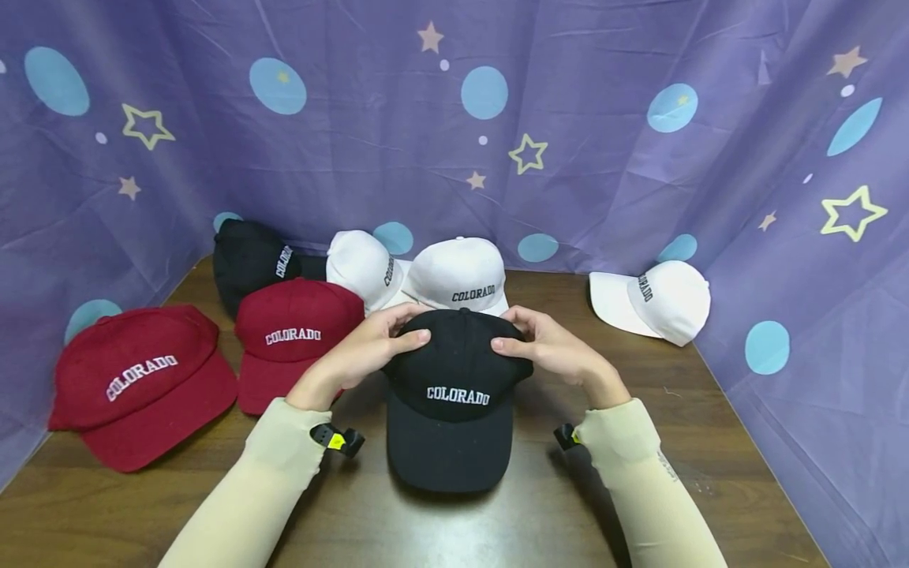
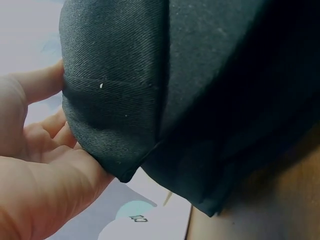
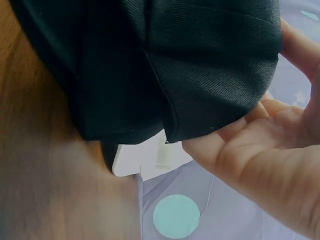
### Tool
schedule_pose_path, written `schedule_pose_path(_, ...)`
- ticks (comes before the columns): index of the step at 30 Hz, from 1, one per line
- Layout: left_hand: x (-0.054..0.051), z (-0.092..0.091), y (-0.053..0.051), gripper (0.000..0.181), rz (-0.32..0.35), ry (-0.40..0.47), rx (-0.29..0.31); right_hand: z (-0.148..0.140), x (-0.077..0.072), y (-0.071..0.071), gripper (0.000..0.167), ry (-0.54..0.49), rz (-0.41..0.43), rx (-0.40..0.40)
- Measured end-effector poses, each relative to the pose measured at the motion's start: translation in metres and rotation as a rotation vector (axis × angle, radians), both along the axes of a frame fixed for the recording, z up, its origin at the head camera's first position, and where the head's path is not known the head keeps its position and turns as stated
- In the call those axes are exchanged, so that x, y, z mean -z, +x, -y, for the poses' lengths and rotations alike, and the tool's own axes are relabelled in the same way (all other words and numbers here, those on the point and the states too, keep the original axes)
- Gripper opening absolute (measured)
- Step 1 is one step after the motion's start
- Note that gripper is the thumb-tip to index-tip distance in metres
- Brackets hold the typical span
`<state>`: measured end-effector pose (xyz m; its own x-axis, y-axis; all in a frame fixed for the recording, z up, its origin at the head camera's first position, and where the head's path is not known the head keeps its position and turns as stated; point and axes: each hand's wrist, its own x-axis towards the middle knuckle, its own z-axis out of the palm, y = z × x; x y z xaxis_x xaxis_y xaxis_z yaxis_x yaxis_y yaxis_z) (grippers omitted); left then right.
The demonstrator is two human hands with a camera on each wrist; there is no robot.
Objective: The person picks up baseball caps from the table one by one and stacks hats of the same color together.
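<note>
A black baseball cap (image 1: 454, 442) with white COLORADO lettering is held between both hands at the middle of the table, its brim toward me. My left hand (image 1: 371, 347) grips the crown's left side, thumb on the front and fingers behind. On the opposite side my right hand (image 1: 557, 351) grips the crown the same way. In the left wrist view the black crown (image 2: 115, 90) fills much of the picture, with the left hand (image 2: 50, 165) curved round its edge. The right wrist view shows the right hand (image 3: 270, 145) holding the crown's edge (image 3: 215, 75).
Two red caps (image 1: 142, 379) (image 1: 298, 339) sit at left. Behind them is another black cap (image 1: 248, 260). Two white caps (image 1: 355, 264) (image 1: 454, 272) stand behind the held cap, and a third white cap (image 1: 671, 300) lies at far right. A purple curtain (image 1: 582, 197) surrounds the wooden table (image 1: 682, 473).
</note>
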<state>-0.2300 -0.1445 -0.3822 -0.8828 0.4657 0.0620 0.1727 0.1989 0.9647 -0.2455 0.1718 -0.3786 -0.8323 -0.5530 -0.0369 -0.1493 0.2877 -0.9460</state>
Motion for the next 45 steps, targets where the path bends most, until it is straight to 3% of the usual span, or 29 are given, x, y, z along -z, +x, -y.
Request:
schedule_pose_path(11,0.003,0.004,-0.001,0.053,0.008,-0.149,-0.048,-0.001,0.007,-0.004,0.033,0.049,-0.019,0.021)
schedule_pose_path(20,0.004,0.009,-0.003,0.052,-0.106,-0.316,-0.11,0.0,0.008,-0.003,0.032,0.109,-0.104,0.074)
schedule_pose_path(29,0.003,0.015,-0.005,0.057,-0.143,-0.328,-0.076,0.001,0.012,-0.005,0.043,0.214,-0.204,0.13)
schedule_pose_path(34,0.004,0.016,-0.005,0.065,-0.149,-0.333,-0.059,0.002,0.011,-0.006,0.045,0.227,-0.205,0.133)
schedule_pose_path(45,0.007,0.011,-0.006,0.063,-0.211,-0.397,-0.092,0.002,0.015,-0.008,0.045,0.24,-0.192,0.116)
